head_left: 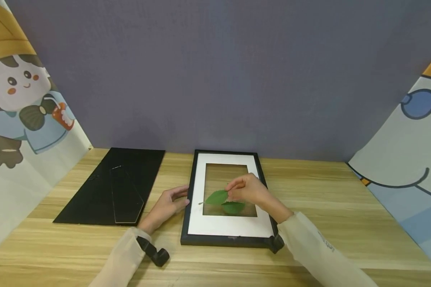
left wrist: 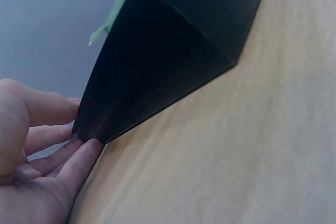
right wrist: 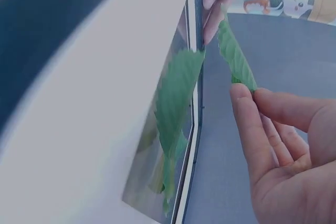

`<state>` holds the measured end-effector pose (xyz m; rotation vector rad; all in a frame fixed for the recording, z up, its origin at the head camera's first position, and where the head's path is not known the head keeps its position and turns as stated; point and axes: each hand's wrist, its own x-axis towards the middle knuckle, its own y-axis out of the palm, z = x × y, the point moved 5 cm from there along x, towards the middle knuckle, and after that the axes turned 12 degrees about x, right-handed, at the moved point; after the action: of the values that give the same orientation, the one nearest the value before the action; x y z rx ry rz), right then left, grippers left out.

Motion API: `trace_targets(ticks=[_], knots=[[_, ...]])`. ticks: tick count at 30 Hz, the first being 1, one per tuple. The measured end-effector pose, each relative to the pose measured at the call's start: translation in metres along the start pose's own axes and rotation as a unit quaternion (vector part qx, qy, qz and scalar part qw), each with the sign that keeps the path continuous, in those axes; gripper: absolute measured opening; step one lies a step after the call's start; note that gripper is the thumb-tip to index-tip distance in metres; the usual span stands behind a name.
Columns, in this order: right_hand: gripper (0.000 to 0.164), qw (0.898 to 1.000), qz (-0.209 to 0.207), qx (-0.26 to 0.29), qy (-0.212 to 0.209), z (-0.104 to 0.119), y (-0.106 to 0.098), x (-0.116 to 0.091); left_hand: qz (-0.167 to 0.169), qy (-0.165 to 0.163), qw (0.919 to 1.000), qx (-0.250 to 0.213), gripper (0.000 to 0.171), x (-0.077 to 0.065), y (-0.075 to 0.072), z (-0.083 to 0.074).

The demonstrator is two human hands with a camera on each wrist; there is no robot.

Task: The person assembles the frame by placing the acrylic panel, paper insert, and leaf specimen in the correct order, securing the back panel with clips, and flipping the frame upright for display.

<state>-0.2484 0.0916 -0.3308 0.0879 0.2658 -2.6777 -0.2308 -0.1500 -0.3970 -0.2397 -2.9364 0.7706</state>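
Observation:
In the head view, a picture frame with a black border and white mat lies on the table. My right hand is over its window, pinching a green leaf between thumb and fingers. The leaf's stem points left, and in the right wrist view its blade shows nearly edge-on. A second green leaf is at the window pane, just below the pinching fingers. My left hand touches the frame's left side; its fingertips show against the black edge in the left wrist view.
A black backing board with an outlined stand shape lies left of the frame. Behind the wooden table rises a grey-purple panel. Panels printed with cartoons stand on both sides.

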Motion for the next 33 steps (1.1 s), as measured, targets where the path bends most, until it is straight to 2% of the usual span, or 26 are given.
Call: trace_targets(ticks=[8,13,18,24,33], knots=[[0.018,1.000,-0.026,-0.013,0.003,0.004,-0.009,0.020,0.001,0.015,0.9999,-0.003,0.050,-0.001,-0.001,-0.002],[0.019,0.999,-0.036,-0.028,-0.002,0.008,-0.013,0.030,-0.006,0.007,1.0000,0.002,0.050,0.000,0.000,-0.001],[0.019,0.999,-0.049,-0.020,0.007,0.010,-0.016,0.039,-0.004,0.007,1.0000,-0.002,0.050,-0.001,0.000,-0.001],[0.018,0.996,-0.073,-0.048,0.008,0.009,-0.024,0.053,0.002,0.009,0.9999,-0.010,0.050,-0.001,0.000,-0.002],[0.021,0.995,-0.091,-0.026,0.013,0.007,-0.032,0.066,-0.006,0.000,1.0000,-0.001,0.050,0.000,0.000,0.001]])
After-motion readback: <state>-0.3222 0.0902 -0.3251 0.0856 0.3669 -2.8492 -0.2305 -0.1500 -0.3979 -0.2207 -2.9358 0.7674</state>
